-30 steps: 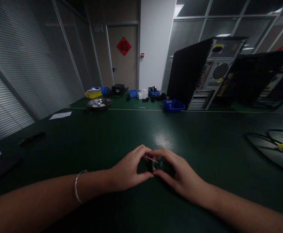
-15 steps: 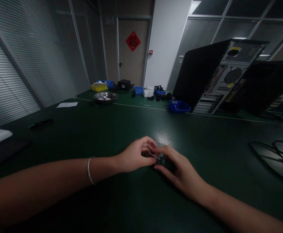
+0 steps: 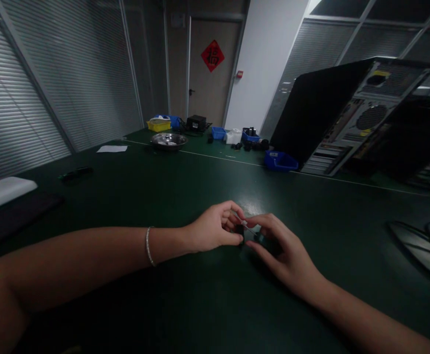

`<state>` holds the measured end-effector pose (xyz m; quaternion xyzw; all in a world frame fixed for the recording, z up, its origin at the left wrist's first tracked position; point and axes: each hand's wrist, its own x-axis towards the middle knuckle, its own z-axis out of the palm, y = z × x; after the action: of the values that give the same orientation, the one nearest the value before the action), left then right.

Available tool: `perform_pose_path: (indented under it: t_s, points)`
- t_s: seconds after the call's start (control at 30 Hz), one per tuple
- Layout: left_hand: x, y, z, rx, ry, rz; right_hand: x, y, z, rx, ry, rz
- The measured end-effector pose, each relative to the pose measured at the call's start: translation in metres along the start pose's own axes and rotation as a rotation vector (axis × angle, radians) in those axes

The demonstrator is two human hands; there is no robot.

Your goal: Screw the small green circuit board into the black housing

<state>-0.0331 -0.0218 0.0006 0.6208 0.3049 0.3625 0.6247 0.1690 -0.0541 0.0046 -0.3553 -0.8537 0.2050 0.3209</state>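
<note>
- The small dark part with a thin silvery metal pin lay between both hands, low over the dark green matte table; it looked light, stiff and easily bent at the pin, so the body seemed the safer place to pinch.
- The left hand was curled closed on the part's left side, thumb and fingertips pinching it; a thin silver bracelet circled that wrist.
- The right hand closed around the part from the right, fingers cupping it; the exact contact was hidden.
- Far beyond the grip stood a round shiny steel bowl, a blue plastic bin and an open black computer tower, angular and hard.
</note>
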Motion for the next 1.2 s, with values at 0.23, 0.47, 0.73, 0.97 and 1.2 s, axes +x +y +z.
perform_pose_path:
  t_s: [0.23,0.47,0.73,0.97,1.2]
  points:
    - [-0.004,-0.004,-0.004,0.012,-0.006,0.031,0.000,-0.002,-0.001,-0.013,0.026,0.013]
    - [-0.008,-0.006,-0.006,0.019,0.021,0.036,-0.003,-0.009,-0.005,-0.030,0.037,0.011]
    - [-0.011,0.001,-0.003,0.022,0.023,-0.017,-0.006,-0.008,-0.008,-0.035,0.057,-0.001]
    - [-0.013,-0.003,-0.005,0.001,0.022,0.006,-0.006,-0.006,-0.010,-0.007,0.055,-0.007]
    - [-0.015,0.001,-0.005,-0.060,0.053,-0.087,-0.005,-0.012,-0.014,0.028,0.026,0.049]
